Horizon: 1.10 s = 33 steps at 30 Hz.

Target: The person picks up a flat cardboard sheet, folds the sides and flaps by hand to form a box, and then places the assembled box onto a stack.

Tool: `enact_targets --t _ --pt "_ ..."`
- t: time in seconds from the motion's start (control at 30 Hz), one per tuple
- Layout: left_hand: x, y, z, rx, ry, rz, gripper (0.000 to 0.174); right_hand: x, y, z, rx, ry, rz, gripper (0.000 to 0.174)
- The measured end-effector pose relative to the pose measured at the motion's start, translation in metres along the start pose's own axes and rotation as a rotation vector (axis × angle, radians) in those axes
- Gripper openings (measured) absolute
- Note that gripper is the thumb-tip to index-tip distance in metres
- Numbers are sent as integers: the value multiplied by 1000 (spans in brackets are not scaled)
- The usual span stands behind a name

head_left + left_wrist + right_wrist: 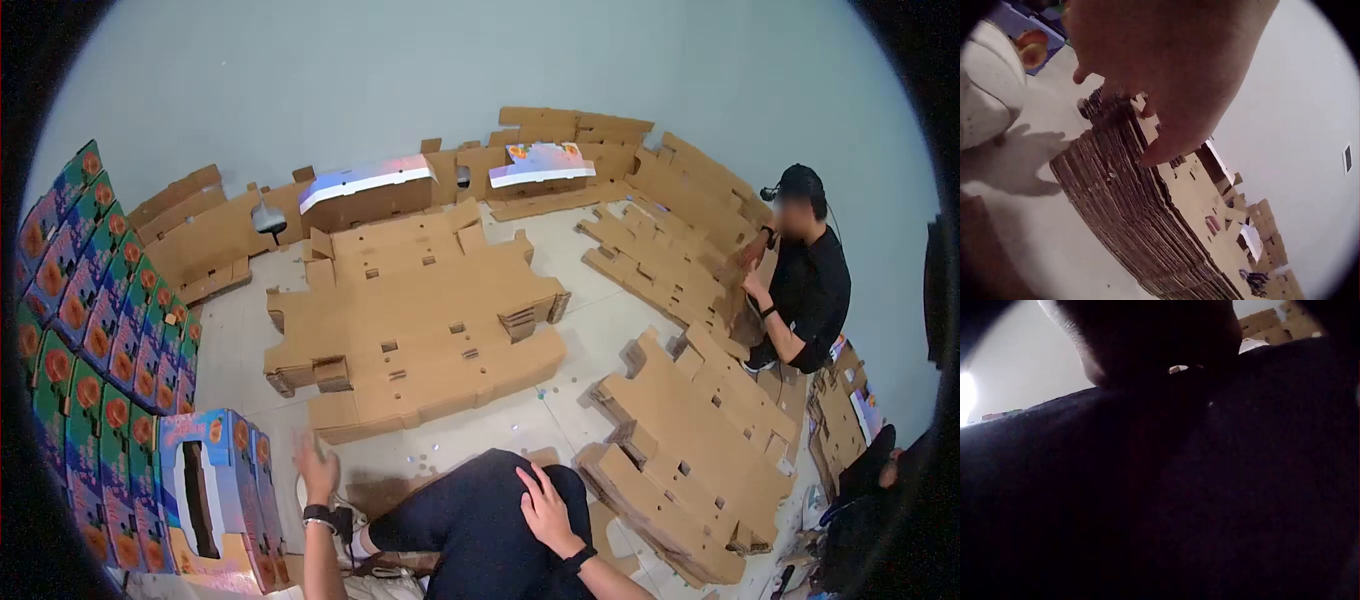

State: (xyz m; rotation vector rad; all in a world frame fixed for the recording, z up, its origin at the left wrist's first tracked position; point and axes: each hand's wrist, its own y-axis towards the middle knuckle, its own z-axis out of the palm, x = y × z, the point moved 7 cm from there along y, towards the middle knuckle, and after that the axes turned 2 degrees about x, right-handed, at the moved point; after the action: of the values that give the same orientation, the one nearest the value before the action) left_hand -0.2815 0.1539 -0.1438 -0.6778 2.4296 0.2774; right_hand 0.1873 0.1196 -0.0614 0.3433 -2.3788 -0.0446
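Note:
My left hand (318, 472) reaches out by the near left corner of a stack of flat, die-cut cardboard sheets (420, 285). In the left wrist view that hand (1166, 69) overlaps the end of the stack (1125, 194), its fingers apart and loosely bent, holding nothing. Many layered brown edges show below it. My right hand (548, 512) rests on my dark-trousered knee (500, 475) with fingers extended. The right wrist view is mostly dark cloth (1166, 500), and the hand (1154, 337) shows only as a shadowed shape.
Printed fruit boxes (100, 330) rise in rows at left, with a box with a long opening (200, 490) nearest me. Another cardboard stack (690, 440) lies at right. A person in black (810, 270) sits beyond it. More cardboard (390, 200) leans along the wall.

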Motion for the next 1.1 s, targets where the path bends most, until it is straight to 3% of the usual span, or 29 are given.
enact_targets --t 0.07,0.13,0.2,0.23,0.27,0.3,0.33,0.37,0.4,0.43,0.47,0.57,0.77,0.83,0.93,0.97,1.03,1.1 --pt "-1 -19 -62 -317 177 224 69 -3 -1 -1 -1 51 21 46" --pt "3 -28 -137 -442 235 178 59 -8 -1 -1 -1 68 34 46" --pt "57 -48 -201 -716 119 47 50 -7 0 -5 -18 72 16 45" --pt "97 -52 -222 -755 471 -3 49 -10 -1 -4 -30 77 7 44" --pt "124 -64 -245 -708 394 -140 46 -8 0 -5 -41 74 6 44" --pt "195 -74 -248 -713 464 -264 45 -6 1 -6 -39 82 23 45" --pt "245 -86 -244 -503 288 -491 45 -9 1 -4 -47 93 34 45" --pt "243 -112 -230 -483 322 -428 46 -13 2 -3 -56 98 43 45" --pt "277 -127 -209 -338 491 -549 50 -11 2 -6 -62 95 54 45" --pt "237 -136 -215 -292 532 -610 52 -14 2 -4 -66 94 73 46" --pt "241 -139 -219 -482 378 -652 56 -14 1 -3 -78 102 68 46" --pt "211 -144 -218 -537 337 -668 58 -15 0 -7 -92 103 40 47" --pt "202 -132 -234 -655 152 -526 56 -16 -3 -9 -112 130 18 46" --pt "149 -109 -252 -681 102 -361 56 -15 -4 -10 -109 127 18 45" --pt "27 -75 -298 -804 -95 -116 56 -17 -4 -8 -106 138 8 46" --pt "9 -56 -312 -726 -113 2 51 -19 -5 -7 -102 135 7 46" --pt "-76 -47 -334 -787 -28 177 45 -22 -6 -4 -74 141 47 47" --pt "-131 -36 -323 -584 -306 314 46 -15 -7 -7 -107 132 56 43"
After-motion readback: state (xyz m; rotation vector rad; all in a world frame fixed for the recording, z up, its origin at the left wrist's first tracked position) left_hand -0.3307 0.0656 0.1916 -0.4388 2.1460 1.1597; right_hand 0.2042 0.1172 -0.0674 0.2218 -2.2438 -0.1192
